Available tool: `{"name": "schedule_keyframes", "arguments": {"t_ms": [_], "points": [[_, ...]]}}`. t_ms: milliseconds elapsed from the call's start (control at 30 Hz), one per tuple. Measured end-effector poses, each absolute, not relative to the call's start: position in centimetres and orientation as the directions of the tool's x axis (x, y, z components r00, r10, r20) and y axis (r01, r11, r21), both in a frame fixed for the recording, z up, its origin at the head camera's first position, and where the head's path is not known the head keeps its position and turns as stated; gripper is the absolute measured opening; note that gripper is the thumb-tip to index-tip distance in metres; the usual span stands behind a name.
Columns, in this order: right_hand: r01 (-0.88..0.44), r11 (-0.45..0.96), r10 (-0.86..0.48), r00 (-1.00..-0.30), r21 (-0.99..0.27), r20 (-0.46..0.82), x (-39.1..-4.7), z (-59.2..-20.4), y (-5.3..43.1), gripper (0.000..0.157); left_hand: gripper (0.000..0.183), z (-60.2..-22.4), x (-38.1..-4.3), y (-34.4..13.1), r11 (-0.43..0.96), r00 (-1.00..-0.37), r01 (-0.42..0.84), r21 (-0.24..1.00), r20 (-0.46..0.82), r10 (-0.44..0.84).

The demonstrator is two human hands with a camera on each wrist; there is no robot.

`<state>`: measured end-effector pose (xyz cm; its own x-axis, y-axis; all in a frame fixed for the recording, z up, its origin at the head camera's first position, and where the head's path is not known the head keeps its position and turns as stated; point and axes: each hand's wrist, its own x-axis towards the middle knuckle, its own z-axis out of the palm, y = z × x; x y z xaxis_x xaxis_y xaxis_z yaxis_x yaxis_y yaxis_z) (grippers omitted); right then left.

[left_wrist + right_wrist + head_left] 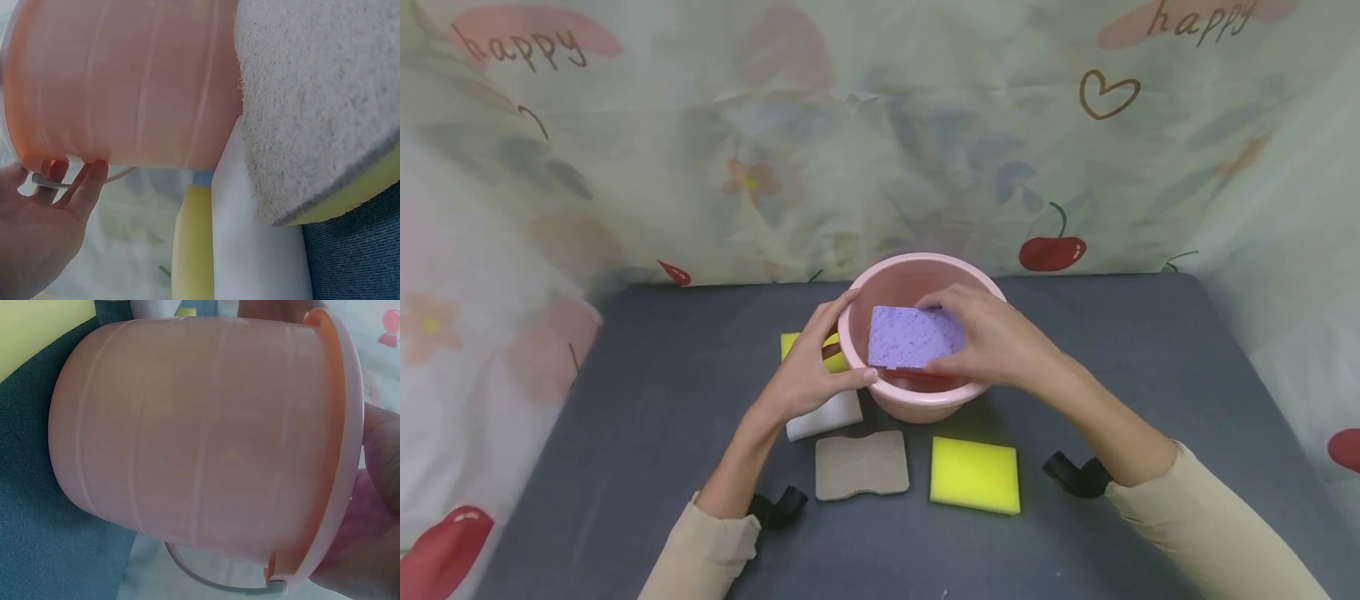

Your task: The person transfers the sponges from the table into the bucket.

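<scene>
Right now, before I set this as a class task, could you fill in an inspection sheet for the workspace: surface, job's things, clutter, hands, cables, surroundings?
Surface: dark fabric-textured tabletop.
Job's things: round pink plastic bucket, upright; purple rectangular sponge at its mouth; something red below the sponge, mostly hidden.
Clutter: yellow rectangular sponge, grey wavy-sided scouring pad with a yellow underside, white block, second yellow piece partly hidden; black curved pieces near both wrists.
Hands: left hand holds the bucket's rim; right hand grips the purple sponge.
Cables: nothing seen.
Surroundings: pale hanging sheet printed with flowers, cherries and "happy".
</scene>
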<state>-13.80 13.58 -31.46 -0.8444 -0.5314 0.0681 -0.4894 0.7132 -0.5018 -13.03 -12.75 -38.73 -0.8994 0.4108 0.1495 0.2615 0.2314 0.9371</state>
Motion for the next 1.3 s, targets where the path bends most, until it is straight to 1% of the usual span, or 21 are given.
{"name": "schedule_keyframes", "arguments": {"t_ms": [333, 767, 900, 1133, 1300], "points": [[-0.504, 0.73, -0.561, -0.827, -0.463, 0.015, -14.2, -31.4, 13.0, 0.066, 0.096, -38.7, -13.3, -12.8, 0.239, -0.895, 0.282, 0.929, 0.164, 0.416], [-0.489, 0.757, -0.559, -0.828, -0.434, -0.042, -14.4, -31.6, 12.5, 0.066, 0.095, -39.0, -13.1, -12.9, 0.233, -0.896, 0.276, 0.932, 0.162, 0.413], [-0.488, 0.771, -0.557, -0.828, -0.409, -0.061, -14.5, -31.8, 12.2, 0.064, 0.095, -39.1, -13.0, -13.0, 0.233, -0.897, 0.279, 0.932, 0.166, 0.409], [-0.443, 0.827, -0.515, -0.843, -0.345, -0.153, -14.5, -32.0, 11.7, 0.063, 0.096, -39.2, -13.0, -12.8, 0.224, -0.893, 0.286, 0.932, 0.175, 0.414], [-0.463, 0.827, -0.531, -0.829, -0.318, -0.174, -14.5, -32.0, 11.6, 0.063, 0.096, -39.2, -13.0, -12.7, 0.218, -0.894, 0.289, 0.932, 0.181, 0.411]]}}
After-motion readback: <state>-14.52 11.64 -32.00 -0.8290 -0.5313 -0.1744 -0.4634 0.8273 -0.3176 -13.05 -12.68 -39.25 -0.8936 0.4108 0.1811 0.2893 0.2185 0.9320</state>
